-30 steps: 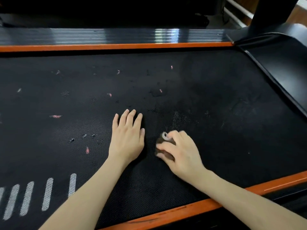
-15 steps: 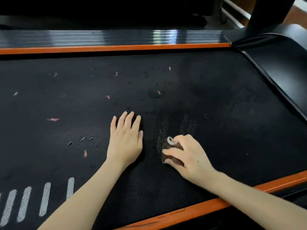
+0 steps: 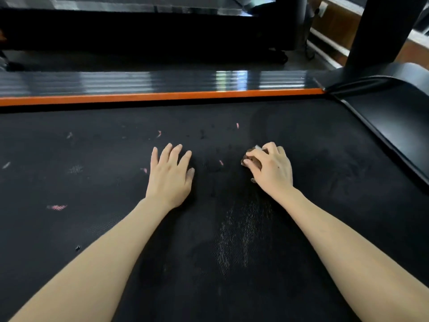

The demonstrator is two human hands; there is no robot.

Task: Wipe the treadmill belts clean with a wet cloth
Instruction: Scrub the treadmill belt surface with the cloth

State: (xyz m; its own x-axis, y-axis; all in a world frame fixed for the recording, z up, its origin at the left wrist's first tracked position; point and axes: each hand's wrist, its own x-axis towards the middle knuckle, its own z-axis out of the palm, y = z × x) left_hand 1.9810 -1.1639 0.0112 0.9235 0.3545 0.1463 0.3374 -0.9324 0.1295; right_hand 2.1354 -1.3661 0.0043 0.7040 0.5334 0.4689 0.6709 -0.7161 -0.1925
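Dim indoors, prob. a gym. Far side, top of view: long low black machine (image 3: 139, 26), glossy top edge catching light. In front of it, strip of grey floor (image 3: 162, 62), mostly in shadow. Top right: thick black upright post (image 3: 380, 31), running out of frame. Left of post, brown wood-look panel (image 3: 334, 24) w/ pale strips (image 3: 325, 54) along bottom. By machine's right end, dark foot (image 3: 278, 55) on floor & thin cable (image 3: 310, 51) beside. White glints on ribbed rail (image 3: 232, 81).

Gym; treadmill belt (image 3: 301, 228); second treadmill (image 3: 139, 26)
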